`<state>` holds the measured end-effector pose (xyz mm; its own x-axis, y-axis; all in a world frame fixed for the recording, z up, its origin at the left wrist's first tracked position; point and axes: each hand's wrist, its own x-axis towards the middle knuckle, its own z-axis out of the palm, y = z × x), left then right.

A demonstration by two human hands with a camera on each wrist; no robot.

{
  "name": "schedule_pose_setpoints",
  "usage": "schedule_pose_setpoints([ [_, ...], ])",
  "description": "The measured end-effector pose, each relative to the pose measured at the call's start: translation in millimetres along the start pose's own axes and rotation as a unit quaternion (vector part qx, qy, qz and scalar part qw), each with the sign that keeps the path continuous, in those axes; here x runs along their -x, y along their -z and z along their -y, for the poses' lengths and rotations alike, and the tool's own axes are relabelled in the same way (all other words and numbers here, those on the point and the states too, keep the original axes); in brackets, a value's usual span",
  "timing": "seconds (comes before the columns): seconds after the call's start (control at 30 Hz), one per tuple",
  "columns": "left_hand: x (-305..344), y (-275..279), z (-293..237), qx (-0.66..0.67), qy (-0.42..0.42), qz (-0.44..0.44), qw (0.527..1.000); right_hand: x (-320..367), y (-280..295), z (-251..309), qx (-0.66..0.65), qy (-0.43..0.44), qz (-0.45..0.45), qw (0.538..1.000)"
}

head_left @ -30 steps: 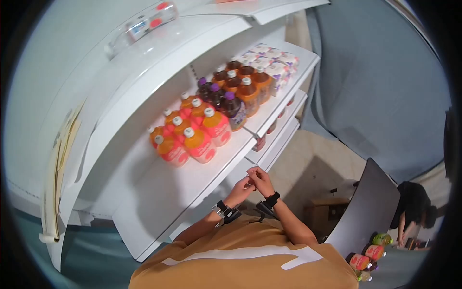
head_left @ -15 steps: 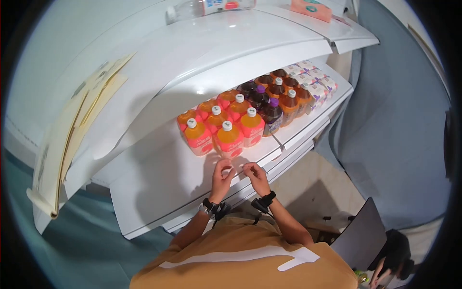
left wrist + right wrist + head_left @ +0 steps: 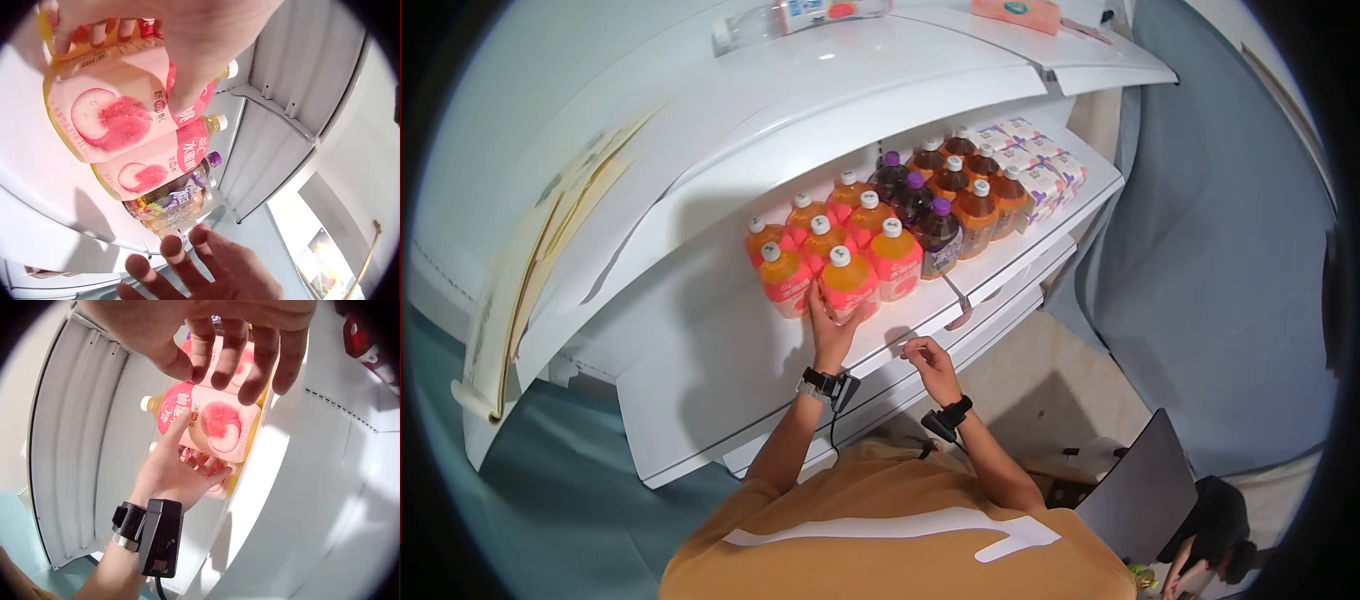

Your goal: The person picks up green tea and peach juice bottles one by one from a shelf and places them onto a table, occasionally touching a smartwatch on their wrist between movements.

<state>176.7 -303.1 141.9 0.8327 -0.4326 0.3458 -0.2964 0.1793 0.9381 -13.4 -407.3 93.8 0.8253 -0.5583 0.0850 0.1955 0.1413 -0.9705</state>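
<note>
where left fingers [image 3: 815, 299] grip a bottle [image 3: 855, 297] | orange drink [image 3: 849, 274] shows inside

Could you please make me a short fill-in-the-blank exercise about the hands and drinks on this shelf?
1. The hand at a pink-labelled bottle is the person's ____ hand.
2. The dark bottles beside the pink-labelled group have ____-coloured caps.
3. Left or right: in the head view, the white cartons stand to the ____ of the brown bottles.
4. The caps on the pink-labelled bottles are ____ in colour.

Missing words: left; purple; right; white.
</note>
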Motion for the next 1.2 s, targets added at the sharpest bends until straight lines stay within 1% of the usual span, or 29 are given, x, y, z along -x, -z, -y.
schedule_pose_setpoints([
  [0.1, -2, 1, -2, -0.022, 0.02, -0.006, 1.0, 3, 5, -1, -0.007, 0.0, 0.001, 1.0],
  [0.2, -7, 14, 1, -0.046, 0.024, 0.036, 0.998, 1, 5, -1, 0.007, 0.005, 0.0, 1.0],
  [0.27, -7, 19, 3, -0.063, 0.03, 0.045, 0.997, -2, 3, 0, 0.029, 0.01, 0.007, 1.0],
  [0.37, -2, 26, -1, -0.062, 0.031, 0.063, 0.996, -7, -6, 7, 0.018, -0.01, 0.019, 1.0],
  [0.5, 14, 36, -7, -0.086, 0.042, 0.081, 0.992, -23, -18, 15, 0.019, 0.019, 0.012, 1.0],
  [0.57, 24, 44, -8, -0.094, 0.07, 0.088, 0.989, -32, -26, 25, 0.04, 0.042, -0.003, 0.998],
  [0.6, 28, 46, -14, -0.098, 0.082, 0.093, 0.987, -36, -29, 31, 0.016, 0.009, 0.002, 1.0],
  [0.7, 39, 52, -46, -0.093, 0.084, 0.136, 0.983, -48, -42, 54, 0.065, 0.056, 0.013, 0.996],
  [0.73, 41, 55, -47, -0.094, 0.08, 0.148, 0.981, -52, -43, 60, 0.064, 0.04, 0.052, 0.996],
  [0.83, 50, 63, -50, -0.08, 0.072, 0.178, 0.978, -65, -53, 48, 0.03, 0.087, 0.134, 0.987],
  [0.87, 51, 63, -52, -0.064, 0.073, 0.184, 0.978, -65, -61, 51, -0.018, 0.076, 0.155, 0.985],
  [0.97, 51, 64, -52, -0.055, 0.08, 0.192, 0.977, -65, -68, 52, -0.012, 0.065, 0.167, 0.984],
  [1.0, 50, 64, -52, -0.061, 0.084, 0.191, 0.976, -64, -72, 56, 0.002, 0.075, 0.149, 0.986],
  [1.13, 46, 65, -46, -0.046, 0.076, 0.216, 0.972, -59, -77, 51, -0.028, 0.071, 0.131, 0.988],
  [1.2, 48, 66, -41, -0.033, 0.091, 0.213, 0.972, -58, -77, 44, -0.059, 0.076, 0.128, 0.987],
])
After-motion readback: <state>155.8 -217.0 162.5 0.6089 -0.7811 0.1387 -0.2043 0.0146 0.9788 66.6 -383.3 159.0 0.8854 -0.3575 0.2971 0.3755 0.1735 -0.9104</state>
